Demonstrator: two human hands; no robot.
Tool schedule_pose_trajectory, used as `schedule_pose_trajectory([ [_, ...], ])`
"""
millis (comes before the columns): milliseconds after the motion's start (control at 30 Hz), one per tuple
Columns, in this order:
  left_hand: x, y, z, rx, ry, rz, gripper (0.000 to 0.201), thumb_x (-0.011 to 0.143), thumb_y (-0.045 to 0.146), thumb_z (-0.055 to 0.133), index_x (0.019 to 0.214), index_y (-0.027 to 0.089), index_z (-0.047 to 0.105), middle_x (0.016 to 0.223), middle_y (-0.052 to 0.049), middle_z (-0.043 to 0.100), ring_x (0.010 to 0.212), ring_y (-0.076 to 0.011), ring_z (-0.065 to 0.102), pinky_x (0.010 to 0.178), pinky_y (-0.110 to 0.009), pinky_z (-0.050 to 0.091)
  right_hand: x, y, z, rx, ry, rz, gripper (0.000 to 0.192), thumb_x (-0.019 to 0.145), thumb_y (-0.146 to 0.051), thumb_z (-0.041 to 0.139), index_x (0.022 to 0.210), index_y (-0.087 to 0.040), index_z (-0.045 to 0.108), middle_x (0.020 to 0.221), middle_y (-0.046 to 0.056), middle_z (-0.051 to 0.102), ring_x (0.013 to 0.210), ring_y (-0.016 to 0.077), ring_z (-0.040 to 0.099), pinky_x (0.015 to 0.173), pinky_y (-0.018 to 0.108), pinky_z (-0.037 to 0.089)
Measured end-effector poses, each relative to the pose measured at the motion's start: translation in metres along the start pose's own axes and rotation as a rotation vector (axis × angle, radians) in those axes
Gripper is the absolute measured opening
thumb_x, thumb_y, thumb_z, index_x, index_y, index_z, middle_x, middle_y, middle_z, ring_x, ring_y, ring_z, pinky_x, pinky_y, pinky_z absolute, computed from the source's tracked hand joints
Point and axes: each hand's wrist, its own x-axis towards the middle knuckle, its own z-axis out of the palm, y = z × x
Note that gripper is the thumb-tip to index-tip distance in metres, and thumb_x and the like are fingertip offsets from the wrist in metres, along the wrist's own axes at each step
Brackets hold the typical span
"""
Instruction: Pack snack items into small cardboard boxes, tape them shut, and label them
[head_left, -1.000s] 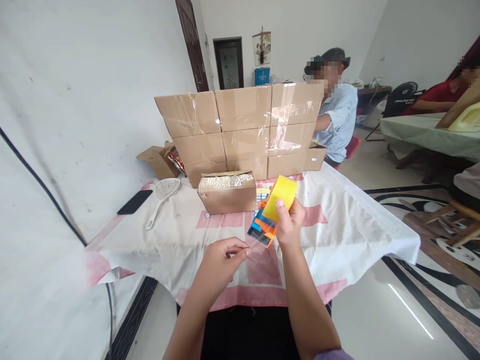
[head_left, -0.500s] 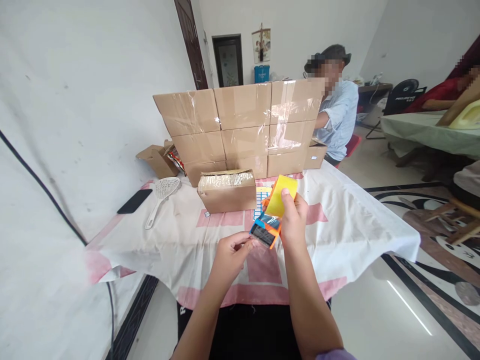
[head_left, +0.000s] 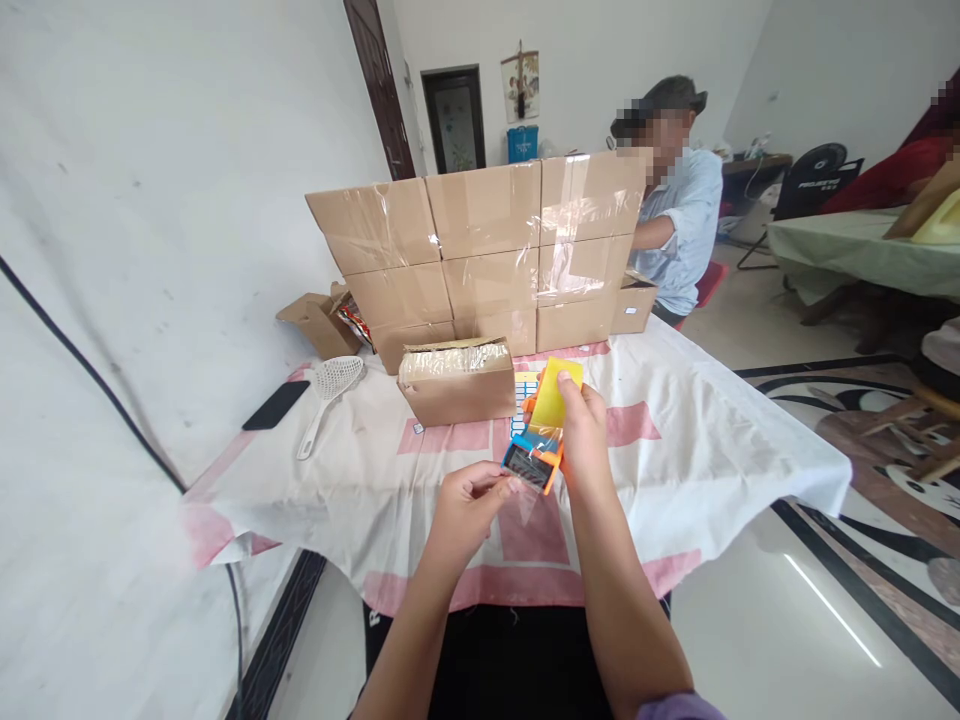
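**Tape dispenser held over a cloth-covered bench**

A white-and-pink cloth covers the bench (head_left: 675, 440) in a white-walled room. The right hand (head_left: 581, 435) grips the tape dispenser (head_left: 541, 430) above it, yellow roll uppermost. The left hand (head_left: 469, 500) pinches the clear tape end (head_left: 525, 495), probably to keep it taut. A small carton (head_left: 457, 385) sits just behind, before stacked cartons (head_left: 480, 255). No writing is readable.

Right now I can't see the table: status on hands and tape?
Right hand grips tape dispenser. Left hand pinches the tape end. Open box just beyond, apart.
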Motion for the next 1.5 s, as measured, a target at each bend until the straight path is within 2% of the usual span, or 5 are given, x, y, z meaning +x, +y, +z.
schedule_pose_trajectory([
  [200, -0.006, 0.002, -0.005, -0.035, -0.092, -0.004, 0.035, 0.079, 0.049, 0.072, 0.089, 0.015, 0.071, 0.075, -0.004, 0.072, 0.042, -0.0047, 0.038, 0.034, -0.016, 0.032, 0.001, 0.001, -0.002, 0.030, 0.048, 0.053, 0.037, 0.081, -0.056, 0.069, 0.090, -0.021, 0.061, 0.064, 0.000, 0.068, 0.052, 0.0173, 0.064, 0.048, 0.026, 0.051],
  [600, -0.008, 0.003, -0.002, -0.058, -0.085, 0.014, 0.037, 0.080, 0.053, 0.071, 0.082, 0.016, 0.069, 0.070, -0.003, 0.070, 0.044, -0.0060, 0.039, 0.034, -0.016, 0.029, -0.002, -0.001, -0.002, 0.040, 0.001, 0.084, 0.037, 0.082, -0.057, 0.068, 0.090, -0.021, 0.061, 0.065, 0.001, 0.069, 0.052, 0.0183, 0.064, 0.049, 0.029, 0.052],
  [800, -0.012, 0.009, -0.002, -0.048, -0.047, 0.027, 0.033, 0.079, 0.050, 0.072, 0.081, 0.017, 0.067, 0.073, -0.003, 0.073, 0.045, -0.0067, 0.041, 0.037, -0.018, 0.027, -0.001, 0.001, 0.001, 0.056, 0.018, 0.095, 0.038, 0.082, -0.057, 0.068, 0.092, -0.021, 0.062, 0.066, 0.001, 0.070, 0.051, 0.0188, 0.065, 0.048, 0.030, 0.053],
  [1033, -0.013, 0.011, 0.009, 0.009, 0.080, 0.123, 0.019, 0.074, 0.033, 0.079, 0.078, 0.018, 0.069, 0.070, -0.002, 0.074, 0.058, -0.0098, 0.054, 0.056, -0.021, 0.037, 0.000, 0.001, -0.001, 0.055, 0.028, 0.037, 0.038, 0.084, -0.056, 0.067, 0.094, -0.019, 0.064, 0.070, 0.003, 0.072, 0.054, 0.0180, 0.066, 0.052, 0.030, 0.055],
  [1500, -0.013, 0.015, 0.013, -0.041, 0.105, 0.126, 0.019, 0.072, 0.032, 0.081, 0.076, 0.018, 0.069, 0.069, -0.002, 0.074, 0.067, -0.0165, 0.068, 0.062, -0.024, 0.048, 0.000, 0.001, 0.001, 0.059, 0.046, 0.060, 0.038, 0.082, -0.056, 0.068, 0.094, -0.020, 0.062, 0.069, 0.002, 0.070, 0.050, 0.0183, 0.065, 0.050, 0.031, 0.055],
])
